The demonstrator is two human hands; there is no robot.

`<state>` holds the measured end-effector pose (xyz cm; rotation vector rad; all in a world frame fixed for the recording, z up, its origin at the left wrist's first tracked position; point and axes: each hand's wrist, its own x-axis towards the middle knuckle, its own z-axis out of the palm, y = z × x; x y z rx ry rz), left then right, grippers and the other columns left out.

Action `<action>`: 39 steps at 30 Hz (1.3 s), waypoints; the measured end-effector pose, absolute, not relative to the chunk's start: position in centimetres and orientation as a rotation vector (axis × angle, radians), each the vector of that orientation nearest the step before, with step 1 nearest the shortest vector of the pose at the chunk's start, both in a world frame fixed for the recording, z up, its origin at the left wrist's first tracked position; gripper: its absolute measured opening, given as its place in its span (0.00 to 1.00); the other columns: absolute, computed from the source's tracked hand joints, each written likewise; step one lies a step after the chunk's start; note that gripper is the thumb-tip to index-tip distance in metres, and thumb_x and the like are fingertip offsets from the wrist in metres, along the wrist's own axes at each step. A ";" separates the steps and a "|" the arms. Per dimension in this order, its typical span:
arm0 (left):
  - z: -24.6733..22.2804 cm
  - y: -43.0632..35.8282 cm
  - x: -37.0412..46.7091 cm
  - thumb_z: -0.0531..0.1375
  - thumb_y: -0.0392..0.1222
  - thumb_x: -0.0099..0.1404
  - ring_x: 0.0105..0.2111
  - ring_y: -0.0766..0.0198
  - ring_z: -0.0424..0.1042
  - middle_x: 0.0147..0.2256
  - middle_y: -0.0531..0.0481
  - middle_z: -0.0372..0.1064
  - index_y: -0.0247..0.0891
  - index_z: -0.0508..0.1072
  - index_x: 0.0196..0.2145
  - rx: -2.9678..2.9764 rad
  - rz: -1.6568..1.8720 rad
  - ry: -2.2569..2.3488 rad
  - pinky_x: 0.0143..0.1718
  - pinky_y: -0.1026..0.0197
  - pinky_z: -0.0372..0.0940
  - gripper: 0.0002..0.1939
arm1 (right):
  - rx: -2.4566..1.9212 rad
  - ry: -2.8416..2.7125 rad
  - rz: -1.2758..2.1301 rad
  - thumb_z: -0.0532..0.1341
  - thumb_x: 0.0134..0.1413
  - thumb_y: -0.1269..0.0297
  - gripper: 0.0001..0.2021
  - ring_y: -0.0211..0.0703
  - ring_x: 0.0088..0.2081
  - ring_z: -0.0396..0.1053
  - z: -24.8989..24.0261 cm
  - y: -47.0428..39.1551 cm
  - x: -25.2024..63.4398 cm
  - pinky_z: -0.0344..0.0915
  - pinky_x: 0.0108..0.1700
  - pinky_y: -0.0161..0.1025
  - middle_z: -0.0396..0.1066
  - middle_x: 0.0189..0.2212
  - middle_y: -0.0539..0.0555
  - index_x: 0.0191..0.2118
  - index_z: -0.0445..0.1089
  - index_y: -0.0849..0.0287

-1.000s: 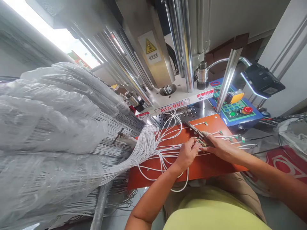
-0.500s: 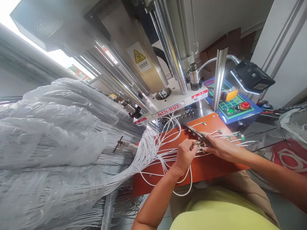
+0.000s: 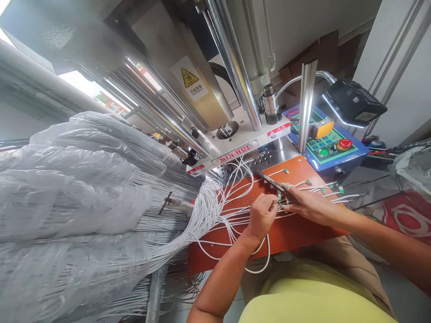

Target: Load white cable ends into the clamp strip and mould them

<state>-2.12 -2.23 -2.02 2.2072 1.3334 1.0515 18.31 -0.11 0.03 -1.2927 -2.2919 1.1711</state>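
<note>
Holding a dark bar point(image 3: 273, 182) in the right hand point(image 3: 308, 204) and pinching a small green plug point(image 3: 279, 204) in the left hand point(image 3: 263, 212), both over the orange board point(image 3: 292, 235)

Yellow-green top point(image 3: 313, 303), tan trousers point(image 3: 358, 269), bare forearms point(image 3: 232, 264)

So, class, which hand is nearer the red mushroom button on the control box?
Right. In view, the right hand, holding the dark bar, is below and left of the red mushroom button; the left hand, at a green-tipped cable, is farther left.
</note>
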 end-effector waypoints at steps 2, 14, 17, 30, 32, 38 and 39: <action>-2.2 -2.2 -1.9 0.58 0.26 0.59 0.34 0.63 0.72 0.33 0.49 0.75 0.38 0.76 0.37 2.184 1.047 1.378 0.39 0.61 0.68 0.13 | -1.335 -2.304 1.114 0.53 0.61 0.57 0.13 0.48 0.38 0.70 0.0 -0.1 18.2 0.61 0.38 0.40 0.71 0.40 0.55 0.50 0.58 0.52; 0.1 -0.9 -3.6 0.64 0.41 0.62 0.45 0.58 0.76 0.44 0.43 0.77 0.37 0.80 0.42 1.507 0.924 1.238 0.50 0.56 0.69 0.11 | -1.379 -2.153 1.161 0.59 0.56 0.50 0.22 0.52 0.38 0.72 -0.6 0.2 18.3 0.63 0.39 0.41 0.75 0.39 0.55 0.55 0.62 0.50; 0.6 -1.0 -4.0 0.61 0.48 0.65 0.44 0.58 0.75 0.42 0.43 0.78 0.36 0.80 0.39 1.398 0.977 1.254 0.49 0.56 0.69 0.14 | -1.377 -2.116 1.205 0.59 0.56 0.50 0.20 0.51 0.36 0.71 -0.7 0.3 18.3 0.63 0.38 0.42 0.75 0.37 0.54 0.52 0.64 0.50; 0.9 0.1 -4.3 0.68 0.46 0.57 0.27 0.67 0.71 0.31 0.45 0.79 0.35 0.81 0.36 1.111 1.068 1.240 0.32 0.64 0.68 0.12 | -1.241 -2.060 1.275 0.59 0.55 0.50 0.22 0.51 0.37 0.70 -1.0 0.4 18.4 0.65 0.40 0.43 0.74 0.40 0.55 0.53 0.65 0.53; 0.5 0.4 -4.2 0.67 0.44 0.58 0.32 0.62 0.76 0.33 0.44 0.79 0.35 0.82 0.36 1.303 1.027 1.312 0.37 0.59 0.71 0.11 | -1.229 -2.057 1.288 0.59 0.55 0.50 0.23 0.51 0.38 0.70 -0.9 0.5 18.4 0.65 0.40 0.43 0.74 0.41 0.55 0.54 0.64 0.53; -0.4 0.3 -3.4 0.61 0.34 0.62 0.37 0.61 0.76 0.34 0.47 0.79 0.38 0.80 0.35 1.989 1.075 1.397 0.43 0.56 0.70 0.07 | -1.299 -2.065 1.265 0.59 0.56 0.49 0.23 0.50 0.36 0.70 -0.6 0.4 18.5 0.64 0.38 0.41 0.74 0.37 0.54 0.55 0.64 0.52; -0.5 0.3 -3.3 0.60 0.32 0.63 0.37 0.61 0.75 0.34 0.47 0.79 0.38 0.80 0.35 2.059 1.073 1.392 0.43 0.56 0.70 0.08 | -1.322 -2.067 1.263 0.59 0.56 0.49 0.23 0.49 0.35 0.70 -0.6 0.4 18.6 0.64 0.37 0.41 0.74 0.36 0.53 0.55 0.64 0.52</action>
